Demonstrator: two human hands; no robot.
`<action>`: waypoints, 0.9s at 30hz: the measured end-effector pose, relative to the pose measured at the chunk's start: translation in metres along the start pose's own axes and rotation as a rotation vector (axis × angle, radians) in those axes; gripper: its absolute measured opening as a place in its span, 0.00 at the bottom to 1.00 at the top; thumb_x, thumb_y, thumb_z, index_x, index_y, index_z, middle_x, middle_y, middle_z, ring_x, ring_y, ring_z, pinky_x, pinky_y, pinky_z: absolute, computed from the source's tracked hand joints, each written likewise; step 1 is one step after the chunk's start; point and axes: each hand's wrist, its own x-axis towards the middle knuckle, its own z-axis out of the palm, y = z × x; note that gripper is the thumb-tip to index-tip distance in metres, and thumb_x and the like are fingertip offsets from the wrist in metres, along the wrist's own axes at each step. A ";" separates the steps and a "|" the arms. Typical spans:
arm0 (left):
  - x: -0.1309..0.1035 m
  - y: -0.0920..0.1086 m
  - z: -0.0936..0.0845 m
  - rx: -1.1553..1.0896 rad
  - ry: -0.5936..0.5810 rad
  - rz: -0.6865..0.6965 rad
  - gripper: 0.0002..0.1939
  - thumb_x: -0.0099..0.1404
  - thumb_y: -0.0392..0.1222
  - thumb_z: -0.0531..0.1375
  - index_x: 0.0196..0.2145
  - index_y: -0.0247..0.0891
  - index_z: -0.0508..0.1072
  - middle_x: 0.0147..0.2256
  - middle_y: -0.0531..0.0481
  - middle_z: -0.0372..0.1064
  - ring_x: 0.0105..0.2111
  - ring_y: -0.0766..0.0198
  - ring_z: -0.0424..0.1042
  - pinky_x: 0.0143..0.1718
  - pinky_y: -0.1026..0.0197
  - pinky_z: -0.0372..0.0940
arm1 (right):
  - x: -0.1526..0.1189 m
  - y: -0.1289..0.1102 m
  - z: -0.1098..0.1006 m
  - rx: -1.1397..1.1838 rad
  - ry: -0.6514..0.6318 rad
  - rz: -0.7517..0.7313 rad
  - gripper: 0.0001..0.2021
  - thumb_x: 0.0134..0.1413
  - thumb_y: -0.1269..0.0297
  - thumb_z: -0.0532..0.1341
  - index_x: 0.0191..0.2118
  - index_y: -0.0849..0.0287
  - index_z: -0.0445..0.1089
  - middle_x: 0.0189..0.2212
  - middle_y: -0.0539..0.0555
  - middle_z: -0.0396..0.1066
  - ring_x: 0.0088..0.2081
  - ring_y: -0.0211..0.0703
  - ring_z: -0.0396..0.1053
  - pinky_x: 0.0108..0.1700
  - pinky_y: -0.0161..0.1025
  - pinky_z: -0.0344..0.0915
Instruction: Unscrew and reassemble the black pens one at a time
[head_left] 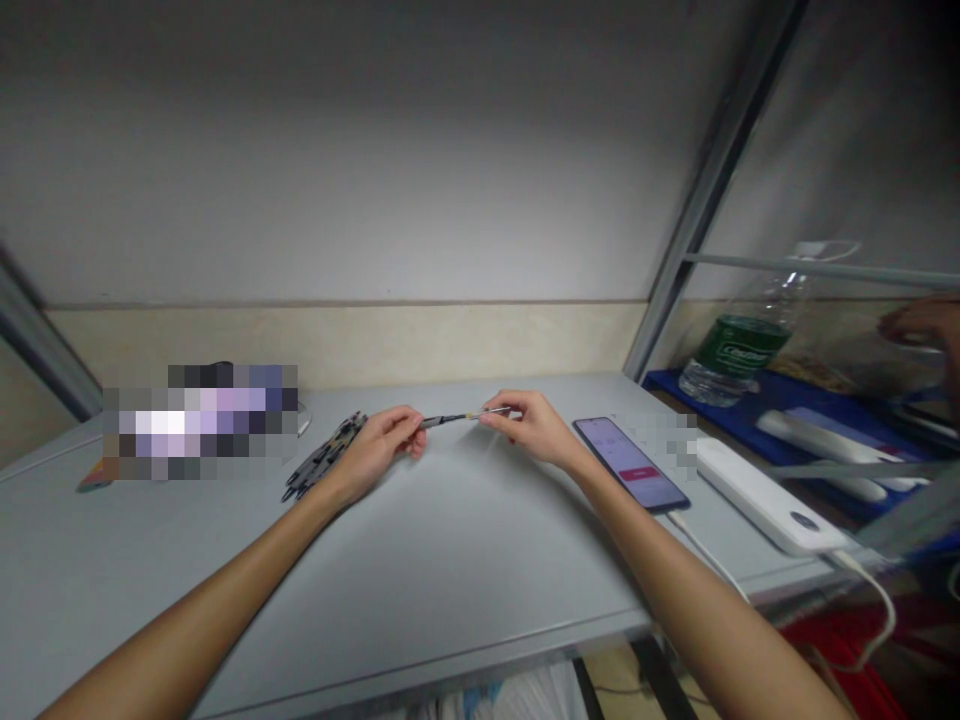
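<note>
Just above the grey table (450,560), my left hand (384,447) pinches the dark barrel of a slim pen (444,420). My right hand (527,425) is closed on a thin, light-coloured piece (495,410) at the pen's other end. Whether the two pieces touch is too small to tell. Several dark pens (319,463) lie in a pile beside my left wrist.
A phone (631,465) with a cable and a white power strip (769,495) lie to the right. Beyond the metal frame stands a green-labelled bottle (742,345) on a blue surface; a person's hand (926,325) shows there. A pixelated item (202,415) lies left.
</note>
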 end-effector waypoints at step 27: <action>-0.017 0.008 0.023 1.036 0.226 0.660 0.09 0.67 0.38 0.49 0.33 0.34 0.68 0.28 0.47 0.65 0.32 0.60 0.63 0.35 0.58 0.60 | 0.002 0.001 0.017 0.911 0.116 0.366 0.13 0.41 0.61 0.67 0.20 0.63 0.65 0.14 0.42 0.47 0.17 0.28 0.43 0.17 0.29 0.42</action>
